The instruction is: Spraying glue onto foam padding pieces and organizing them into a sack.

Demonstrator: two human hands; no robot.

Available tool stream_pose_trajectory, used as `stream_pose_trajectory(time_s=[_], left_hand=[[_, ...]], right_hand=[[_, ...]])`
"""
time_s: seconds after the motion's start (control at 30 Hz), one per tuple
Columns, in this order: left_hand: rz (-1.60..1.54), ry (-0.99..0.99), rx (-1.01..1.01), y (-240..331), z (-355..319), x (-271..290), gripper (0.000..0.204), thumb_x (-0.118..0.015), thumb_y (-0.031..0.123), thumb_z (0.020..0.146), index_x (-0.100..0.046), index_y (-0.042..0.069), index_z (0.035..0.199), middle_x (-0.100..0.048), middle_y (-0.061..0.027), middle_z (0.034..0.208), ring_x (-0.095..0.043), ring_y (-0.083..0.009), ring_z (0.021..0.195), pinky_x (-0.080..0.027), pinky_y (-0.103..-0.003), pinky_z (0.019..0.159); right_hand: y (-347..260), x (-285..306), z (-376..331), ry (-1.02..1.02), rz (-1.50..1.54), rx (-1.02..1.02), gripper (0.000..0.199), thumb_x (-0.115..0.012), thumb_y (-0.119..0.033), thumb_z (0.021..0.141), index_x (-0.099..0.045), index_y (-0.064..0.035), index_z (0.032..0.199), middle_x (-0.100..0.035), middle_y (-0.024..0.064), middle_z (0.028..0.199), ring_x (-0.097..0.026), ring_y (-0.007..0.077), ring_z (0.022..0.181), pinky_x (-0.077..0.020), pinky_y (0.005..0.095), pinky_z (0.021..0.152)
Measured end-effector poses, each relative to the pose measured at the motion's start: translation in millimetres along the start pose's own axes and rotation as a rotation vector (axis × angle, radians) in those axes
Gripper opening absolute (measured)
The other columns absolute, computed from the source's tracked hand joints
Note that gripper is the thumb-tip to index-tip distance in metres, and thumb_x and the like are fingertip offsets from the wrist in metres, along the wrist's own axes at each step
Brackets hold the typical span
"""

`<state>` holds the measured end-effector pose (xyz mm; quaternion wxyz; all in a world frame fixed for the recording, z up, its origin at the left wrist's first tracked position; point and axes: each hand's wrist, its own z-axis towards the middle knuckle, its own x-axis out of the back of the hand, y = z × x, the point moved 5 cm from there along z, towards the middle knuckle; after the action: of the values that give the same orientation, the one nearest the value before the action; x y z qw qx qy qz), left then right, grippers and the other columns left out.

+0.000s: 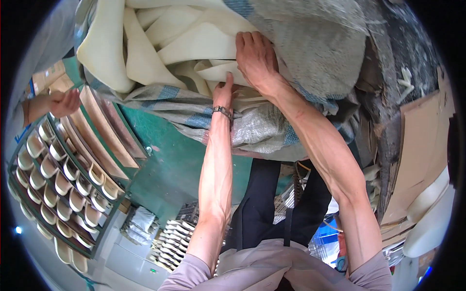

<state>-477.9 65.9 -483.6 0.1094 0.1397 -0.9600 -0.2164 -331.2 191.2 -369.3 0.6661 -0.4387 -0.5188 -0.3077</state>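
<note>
Right hand (256, 56) flat, fingers spread, on cream foam sheets (194, 41) inside grey woven sack with blue stripes (272, 131), left hand (223, 92) reaching in, grip hidden, cannot tell, brown cardboard pieces (420, 145) right.

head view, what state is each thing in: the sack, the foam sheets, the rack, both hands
grey woven plastic sack: mouth open
cream foam sheets: folded, bunched inside
green slotted rack: filled with cream pieces
left hand: reaching into sack
right hand: flat on foam
</note>
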Motion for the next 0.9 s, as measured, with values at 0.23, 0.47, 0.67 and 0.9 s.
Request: stream_pose_trajectory(time_s=[0.23,0.47,0.67,0.9], left_hand=[[-0.953,-0.224,-0.075,2.5,28.3,-49.1,0.097,-0.05,0.079,0.09,-0.035,0.011,0.156,-0.045,-0.0108,0.156,-0.044,-0.0307,0.14,-0.036,-0.047,0.118],[-1.2,-0.13,-0.134,-19.6,-14.0,-41.8,0.072,-0.05,0.062,0.101,-0.043,0.011,0.151,-0.052,-0.0099,0.149,-0.049,-0.0301,0.136,-0.039,-0.047,0.116],[-1.08,-0.001,-0.222,-21.5,-116.6,-15.0,0.072,-0.053,0.057,0.102,-0.041,0.005,0.151,-0.05,-0.0117,0.15,-0.048,-0.0297,0.136,-0.037,-0.046,0.116],[-1.098,-0.002,-0.29,-29.0,-208.4,11.9,0.083,-0.063,0.061,0.094,-0.039,0.007,0.152,-0.049,-0.0102,0.151,-0.045,-0.0303,0.138,-0.034,-0.046,0.119]], right_hand=[[-3.0,-17.3,-12.6,-0.083,0.106,-0.127,0.061,-0.078,-0.012,0.07,-0.056,0.0044,0.124,-0.057,0.0172,0.118,-0.051,0.0335,0.116,-0.0441,0.0425,0.096],[-4.1,0.9,-22.3,-0.49,0.344,-0.107,0.052,-0.084,-0.026,0.068,-0.068,0.0004,0.11,-0.066,0.0184,0.099,-0.065,0.0364,0.096,-0.0502,0.0473,0.087],[-40.4,72.1,-62.0,-0.409,0.463,-0.063,0.047,-0.083,-0.023,0.07,-0.07,-0.001,0.11,-0.064,0.0158,0.097,-0.064,0.0345,0.097,-0.0496,0.047,0.085],[-70.6,152.9,-95.2,-0.417,0.55,-0.071,0.05,-0.085,-0.019,0.069,-0.069,-0.0033,0.113,-0.063,0.0142,0.1,-0.063,0.0328,0.099,-0.0462,0.0443,0.082]])
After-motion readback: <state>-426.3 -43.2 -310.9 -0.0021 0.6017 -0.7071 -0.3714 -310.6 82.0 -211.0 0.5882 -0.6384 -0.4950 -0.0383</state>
